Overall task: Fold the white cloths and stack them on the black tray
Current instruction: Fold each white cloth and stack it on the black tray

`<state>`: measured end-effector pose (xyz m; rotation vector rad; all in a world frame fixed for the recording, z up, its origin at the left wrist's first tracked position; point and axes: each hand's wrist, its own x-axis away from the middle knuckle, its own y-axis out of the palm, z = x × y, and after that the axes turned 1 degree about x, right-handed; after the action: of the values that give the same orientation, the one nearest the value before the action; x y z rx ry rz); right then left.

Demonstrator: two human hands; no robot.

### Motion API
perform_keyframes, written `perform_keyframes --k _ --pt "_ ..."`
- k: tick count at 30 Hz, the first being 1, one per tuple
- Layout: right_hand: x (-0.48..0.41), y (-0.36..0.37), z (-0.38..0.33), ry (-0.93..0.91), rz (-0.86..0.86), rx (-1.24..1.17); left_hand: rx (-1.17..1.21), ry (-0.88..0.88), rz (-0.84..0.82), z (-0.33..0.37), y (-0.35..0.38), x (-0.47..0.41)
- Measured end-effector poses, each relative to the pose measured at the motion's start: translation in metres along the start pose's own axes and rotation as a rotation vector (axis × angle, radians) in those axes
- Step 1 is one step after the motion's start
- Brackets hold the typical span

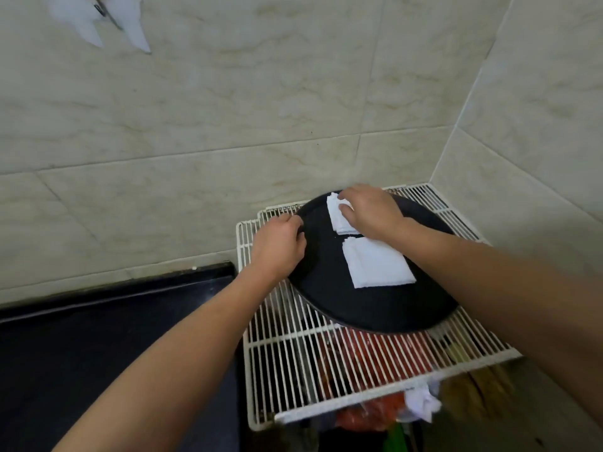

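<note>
A round black tray (329,288) lies on a white wire rack (293,360) in the corner. Two folded white cloths lie on it side by side: a near cloth (378,267) lying free and a far cloth (337,216). My right hand (370,212) rests on the far cloth with fingers curled over its top edge. My left hand (280,247) grips the tray's left rim, fingers curled round it.
Tiled walls close in behind and to the right. A black counter (114,321) runs to the left of the rack. Red and other items (368,415) sit under the rack, with a crumpled white cloth (422,402) at its front edge.
</note>
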<state>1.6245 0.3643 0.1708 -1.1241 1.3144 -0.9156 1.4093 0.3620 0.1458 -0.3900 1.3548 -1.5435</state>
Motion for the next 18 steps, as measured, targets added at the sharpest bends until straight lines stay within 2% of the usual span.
perform_keyframes --k 7,13,18 --pt "0.042 -0.019 -0.109 -0.287 0.083 -0.109 -0.148 -0.256 0.061 -0.013 -0.065 0.126" --pt "0.114 0.004 -0.241 -0.501 -0.055 -0.236 -0.344 -0.544 -0.086 -0.045 -0.119 0.291" --pt "0.158 0.013 -0.35 -0.702 -0.128 -0.248 -0.413 -0.774 -0.048 -0.071 -0.173 0.412"
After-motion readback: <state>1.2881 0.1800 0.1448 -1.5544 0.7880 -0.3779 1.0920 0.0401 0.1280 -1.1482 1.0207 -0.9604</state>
